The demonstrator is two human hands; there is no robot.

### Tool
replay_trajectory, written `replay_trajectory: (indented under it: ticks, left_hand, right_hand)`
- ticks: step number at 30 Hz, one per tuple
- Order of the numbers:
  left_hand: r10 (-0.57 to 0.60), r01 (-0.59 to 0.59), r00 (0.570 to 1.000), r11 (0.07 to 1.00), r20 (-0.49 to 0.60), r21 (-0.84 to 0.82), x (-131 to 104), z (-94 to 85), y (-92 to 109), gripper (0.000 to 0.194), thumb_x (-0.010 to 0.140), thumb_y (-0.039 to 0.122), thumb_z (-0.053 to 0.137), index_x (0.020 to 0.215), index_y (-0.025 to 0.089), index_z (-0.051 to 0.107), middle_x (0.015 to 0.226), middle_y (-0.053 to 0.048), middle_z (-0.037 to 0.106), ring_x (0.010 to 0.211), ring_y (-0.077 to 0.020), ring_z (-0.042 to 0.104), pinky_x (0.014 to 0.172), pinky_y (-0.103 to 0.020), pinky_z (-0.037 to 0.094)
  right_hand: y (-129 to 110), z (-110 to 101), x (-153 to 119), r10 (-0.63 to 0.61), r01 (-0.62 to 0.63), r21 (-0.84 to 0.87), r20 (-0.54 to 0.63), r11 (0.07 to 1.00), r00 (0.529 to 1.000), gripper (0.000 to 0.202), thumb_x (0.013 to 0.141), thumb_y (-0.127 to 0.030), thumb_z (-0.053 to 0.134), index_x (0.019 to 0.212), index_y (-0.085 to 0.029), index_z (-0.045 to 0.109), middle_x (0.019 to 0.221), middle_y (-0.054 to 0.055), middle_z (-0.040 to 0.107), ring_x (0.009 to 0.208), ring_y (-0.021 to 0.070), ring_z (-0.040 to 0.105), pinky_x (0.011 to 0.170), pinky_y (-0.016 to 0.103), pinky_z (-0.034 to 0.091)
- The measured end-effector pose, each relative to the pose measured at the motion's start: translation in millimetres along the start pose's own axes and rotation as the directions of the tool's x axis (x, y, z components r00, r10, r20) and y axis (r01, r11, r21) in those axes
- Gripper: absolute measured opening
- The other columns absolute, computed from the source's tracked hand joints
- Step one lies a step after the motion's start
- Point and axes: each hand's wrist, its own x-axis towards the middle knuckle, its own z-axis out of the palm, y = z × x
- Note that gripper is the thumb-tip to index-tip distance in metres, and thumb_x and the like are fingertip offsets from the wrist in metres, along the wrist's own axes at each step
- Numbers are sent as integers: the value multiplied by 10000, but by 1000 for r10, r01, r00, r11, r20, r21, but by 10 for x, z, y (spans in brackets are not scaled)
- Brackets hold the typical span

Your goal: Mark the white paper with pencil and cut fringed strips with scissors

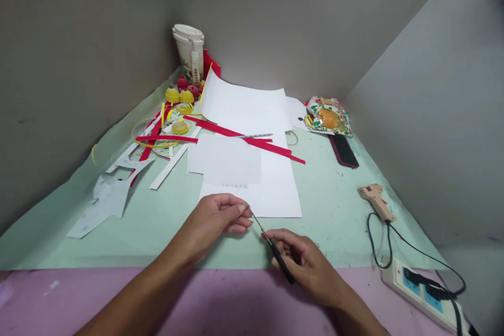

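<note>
A thin tool with a black handle (pixel 282 262) and a narrow metal shaft slants between both hands, over the front edge of the green table cover. My right hand (pixel 301 260) is closed around the handle and the lower shaft. The fingertips of my left hand (pixel 224 215) pinch the shaft's far tip; anything small between them is too tiny to make out. Just beyond the hands lie white paper sheets (pixel 277 189). Red strips (pixel 271 147) and a pencil-like stick (pixel 258 136) rest across the sheets.
Yellow and red round pieces (pixel 186 96), strips and cut paper (pixel 108 202) lie on the left, near a white cup (pixel 189 44). To the right are a snack packet (pixel 331 118), phone (pixel 344 150), glue gun (pixel 376 201) with its cord, and power strip (pixel 419 294).
</note>
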Motion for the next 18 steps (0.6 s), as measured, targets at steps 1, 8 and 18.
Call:
replay_trajectory:
  ticks: [1,8,18]
  left_hand:
    - [1,-1,1000,1000,-1,5,1,-2,0,189,755,304,718,784,122,679,811,-79,726,713,-150,682,688,-263,547]
    - [17,-18,1000,999,14,26,5,-22,0,199,763,325,710,785,128,689,833,-85,731,732,-160,689,692,-267,550]
    - [3,-3,1000,999,8,53,25,-24,-12,180,766,287,700,791,110,683,823,-90,729,712,-153,691,668,-246,556]
  right_hand:
    - [-5,0,1,-1,1,0,-1,1000,1000,349,839,-277,606,1171,-170,614,659,-48,448,575,98,378,559,227,334]
    - [-23,-1,-7,-3,2,-31,-5,1000,1000,338,833,-249,604,1161,-168,619,657,-46,458,573,95,380,552,228,323]
    - [11,-22,-13,-32,32,-40,-1,999,999,325,849,-236,606,1170,-187,628,646,-53,431,575,95,366,547,221,314]
